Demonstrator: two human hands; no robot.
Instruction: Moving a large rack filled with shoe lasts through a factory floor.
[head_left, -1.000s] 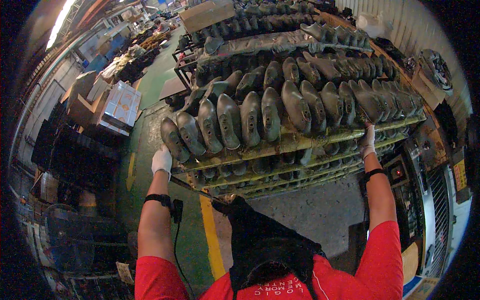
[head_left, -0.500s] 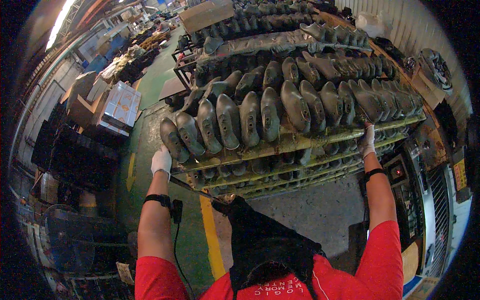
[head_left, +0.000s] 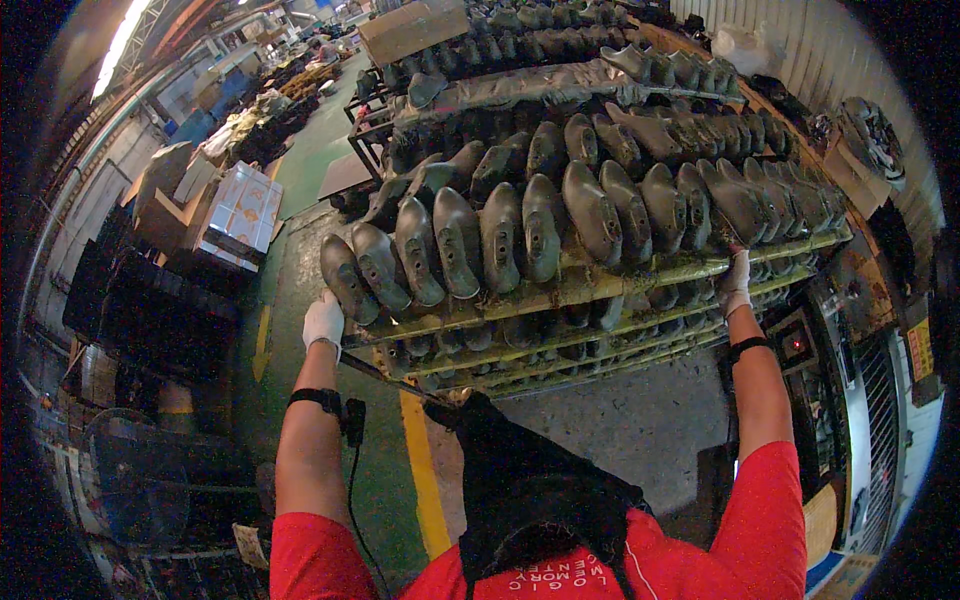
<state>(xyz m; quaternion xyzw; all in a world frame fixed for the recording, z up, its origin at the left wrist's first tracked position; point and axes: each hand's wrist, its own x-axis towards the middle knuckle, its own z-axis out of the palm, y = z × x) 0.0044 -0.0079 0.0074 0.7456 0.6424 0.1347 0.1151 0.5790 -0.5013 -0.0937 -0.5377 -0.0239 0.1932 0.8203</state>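
Note:
Both arms stretch forward to a multi-tier shelf rack (head_left: 480, 312) with yellowish shelf edges. On its top tier stand rows of dark, glossy shoe lasts (head_left: 457, 243), toes up and tilted back. My left hand (head_left: 323, 322), in a white glove, is closed around the rack's left front corner, beside the leftmost last. Farther right, my right hand (head_left: 735, 282), also gloved in white, grips the front edge of the top shelf. The fingertips of both hands are partly hidden. More lasts show on the tiers below.
Behind, more racks of lasts (head_left: 520, 45) run back, with a cardboard box (head_left: 414, 32) on top. Cartons (head_left: 240, 215) stand at the left by the green floor lane. At the right are a machine with a red light (head_left: 797, 343) and a corrugated wall (head_left: 845, 60).

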